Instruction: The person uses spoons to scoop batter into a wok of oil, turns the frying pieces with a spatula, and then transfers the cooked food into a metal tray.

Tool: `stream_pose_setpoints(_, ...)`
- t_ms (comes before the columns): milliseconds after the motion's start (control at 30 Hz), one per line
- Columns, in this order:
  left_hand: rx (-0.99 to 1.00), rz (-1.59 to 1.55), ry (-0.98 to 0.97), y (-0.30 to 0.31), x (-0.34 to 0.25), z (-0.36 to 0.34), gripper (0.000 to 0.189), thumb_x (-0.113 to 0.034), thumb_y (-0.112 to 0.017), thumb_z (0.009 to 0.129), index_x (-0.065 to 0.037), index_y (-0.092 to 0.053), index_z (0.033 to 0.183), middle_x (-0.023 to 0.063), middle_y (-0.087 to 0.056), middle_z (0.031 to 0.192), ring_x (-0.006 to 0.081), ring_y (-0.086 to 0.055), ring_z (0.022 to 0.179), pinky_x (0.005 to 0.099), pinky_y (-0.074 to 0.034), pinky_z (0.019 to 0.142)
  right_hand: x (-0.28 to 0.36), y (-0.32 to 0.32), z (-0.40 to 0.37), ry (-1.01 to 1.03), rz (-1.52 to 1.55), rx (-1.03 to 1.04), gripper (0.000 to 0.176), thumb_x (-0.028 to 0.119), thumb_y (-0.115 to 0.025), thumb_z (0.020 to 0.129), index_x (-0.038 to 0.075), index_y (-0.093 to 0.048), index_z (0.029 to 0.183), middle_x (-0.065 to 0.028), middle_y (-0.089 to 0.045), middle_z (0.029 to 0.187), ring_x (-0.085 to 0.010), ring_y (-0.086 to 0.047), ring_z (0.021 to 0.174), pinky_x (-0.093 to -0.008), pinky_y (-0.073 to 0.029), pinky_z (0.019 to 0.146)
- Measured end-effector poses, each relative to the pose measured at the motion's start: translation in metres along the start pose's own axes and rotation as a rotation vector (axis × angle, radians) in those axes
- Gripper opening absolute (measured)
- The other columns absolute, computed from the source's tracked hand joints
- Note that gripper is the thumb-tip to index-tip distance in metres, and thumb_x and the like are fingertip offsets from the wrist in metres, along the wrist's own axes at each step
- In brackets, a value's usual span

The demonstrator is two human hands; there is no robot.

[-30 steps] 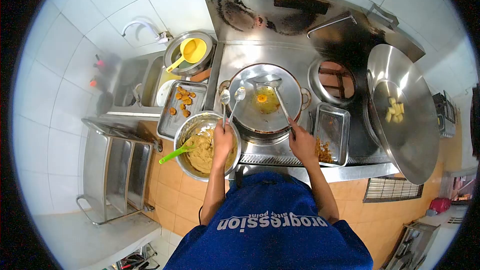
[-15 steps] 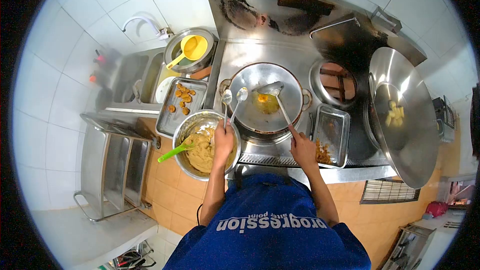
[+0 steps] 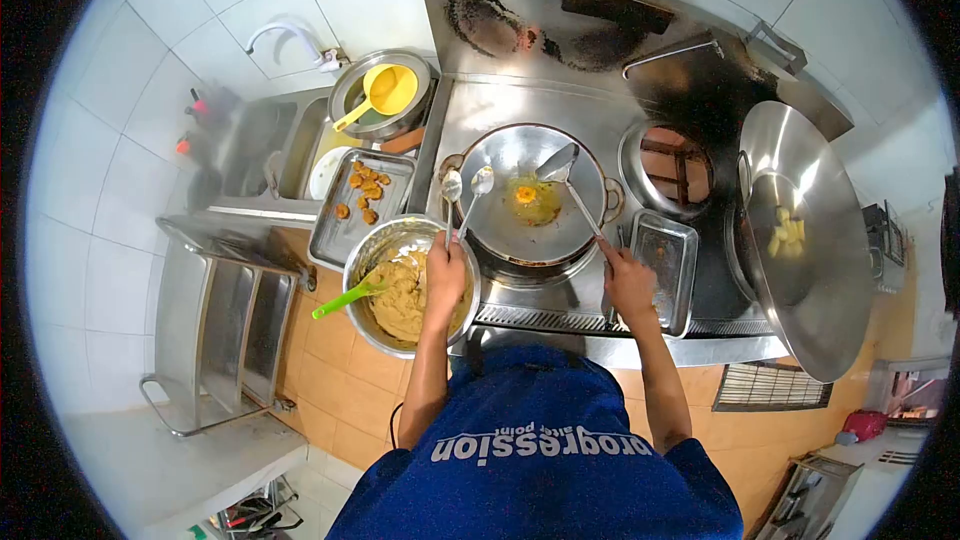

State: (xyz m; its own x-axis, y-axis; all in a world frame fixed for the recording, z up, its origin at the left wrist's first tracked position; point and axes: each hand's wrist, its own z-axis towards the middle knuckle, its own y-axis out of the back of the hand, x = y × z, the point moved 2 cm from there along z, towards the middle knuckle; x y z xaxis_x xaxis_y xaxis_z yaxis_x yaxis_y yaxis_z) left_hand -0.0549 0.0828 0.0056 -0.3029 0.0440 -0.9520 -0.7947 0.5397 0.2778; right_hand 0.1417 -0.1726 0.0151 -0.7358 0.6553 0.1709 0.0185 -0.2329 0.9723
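Observation:
My left hand is closed around the handles of two metal spoons, one spoon beside the other spoon, bowls pointing at the wok. Under that hand is a steel mixing bowl of thick tan batter, with a green-handled utensil stuck in it. My right hand grips a metal spatula, its blade over the right side of the wok. In the wok's middle, a small orange-yellow fritter sits in a pool of yellowish oil.
Several browned fritters lie in a metal tray at left. Another tray is right of the wok, near an open burner. A large tilted wok holds pale pieces. A yellow dipper rests over a pot.
My right hand has moved right, and the spatula blade has shifted right and slightly up, away from the fritter. My left hand keeps the spoons in nearly the same place.

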Motion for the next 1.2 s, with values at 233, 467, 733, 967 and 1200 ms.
stream_pose_setpoints(233, -0.026, 0.004, -0.031, -0.004, -0.011, -0.008, 0.026, -0.016, -0.044, 0.100, 0.005, -0.058, 0.105, 0.0105, -0.057, 0.072, 0.0193, -0.054, 0.069, 0.0352, -0.044, 0.066, -0.015, 0.000, -0.004, 0.019, -0.017, 0.028, 0.050, 0.016, -0.061, 0.085, 0.030, -0.057, 0.132, -0.0089, -0.062, 0.087, -0.0323, -0.066, 0.066, -0.0465, -0.053, 0.056)
stream_pose_setpoints(467, -0.030, 0.020, -0.055, -0.004, -0.002, -0.004, 0.026, -0.017, -0.044, 0.100, 0.004, -0.059, 0.104, 0.0098, -0.057, 0.073, 0.0199, -0.054, 0.068, 0.0353, -0.044, 0.066, -0.011, -0.006, 0.007, 0.059, -0.020, 0.022, 0.052, 0.017, -0.060, 0.086, 0.030, -0.053, 0.136, -0.0094, -0.064, 0.092, -0.0322, -0.067, 0.067, -0.0455, -0.054, 0.057)
stream_pose_setpoints(733, -0.006, -0.023, -0.018, -0.003, -0.006, -0.005, 0.025, -0.016, -0.044, 0.100, 0.004, -0.058, 0.101, 0.0083, -0.056, 0.071, 0.0185, -0.053, 0.067, 0.0340, -0.043, 0.064, -0.010, -0.001, -0.001, 0.019, -0.010, -0.006, 0.050, 0.014, -0.061, 0.084, 0.031, -0.058, 0.132, -0.0093, -0.062, 0.085, -0.0321, -0.066, 0.067, -0.0453, -0.053, 0.057)
stream_pose_setpoints(967, 0.029, -0.027, -0.067, -0.002, -0.010, -0.008, 0.027, -0.017, -0.046, 0.100, 0.006, -0.057, 0.106, 0.0048, -0.051, 0.070, 0.0136, -0.047, 0.064, 0.0307, -0.039, 0.058, -0.011, 0.019, -0.023, -0.039, -0.020, 0.022, 0.046, 0.015, -0.060, 0.086, 0.029, -0.060, 0.130, -0.0111, -0.063, 0.082, -0.0335, -0.066, 0.071, -0.0472, -0.052, 0.059)
stream_pose_setpoints(1200, -0.018, 0.016, -0.063, -0.007, -0.007, -0.009, 0.023, -0.013, -0.044, 0.099, 0.004, -0.059, 0.100, 0.0071, -0.054, 0.068, 0.0164, -0.051, 0.064, 0.0332, -0.042, 0.060, -0.019, 0.007, -0.055, -0.177, 0.291, 0.082, 0.046, 0.017, -0.062, 0.087, 0.021, -0.056, 0.133, -0.0142, -0.067, 0.102, -0.0370, -0.067, 0.086, -0.0455, -0.053, 0.076)
